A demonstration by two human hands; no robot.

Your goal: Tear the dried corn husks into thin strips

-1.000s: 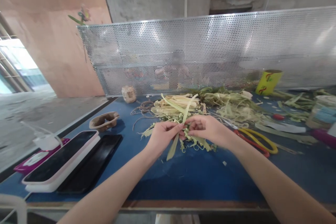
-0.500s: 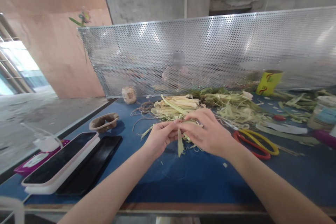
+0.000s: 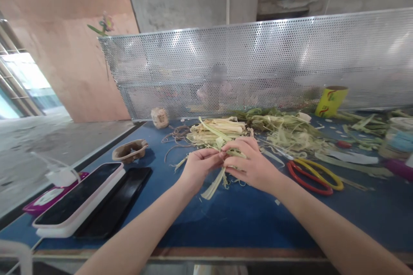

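Note:
My left hand (image 3: pixel 197 167) and my right hand (image 3: pixel 250 163) meet over the blue table (image 3: pixel 226 219), fingers pinched together on a pale green leaf strip (image 3: pixel 213 184). The strip's loose end hangs down and to the left from between my fingers, almost touching the table. The right hand's fingers curl over the top of the strip. Just behind my hands lies a heap of cut leaf strips (image 3: pixel 219 131), with thin shreds scattered under my hands.
Scissors with red and yellow handles (image 3: pixel 314 174) lie right of my right hand. Two phones (image 3: pixel 80 197) and a charger (image 3: pixel 60 176) rest at the left. A brown woven piece (image 3: pixel 129 150), a twine roll (image 3: pixel 160 117), a yellow cup (image 3: pixel 331 99) and a perforated metal screen (image 3: pixel 258 64) stand further back.
My right hand has closed back over the strip beside the left. The strip's hanging end swung from straight down to slanting left. The camera shifted slightly.

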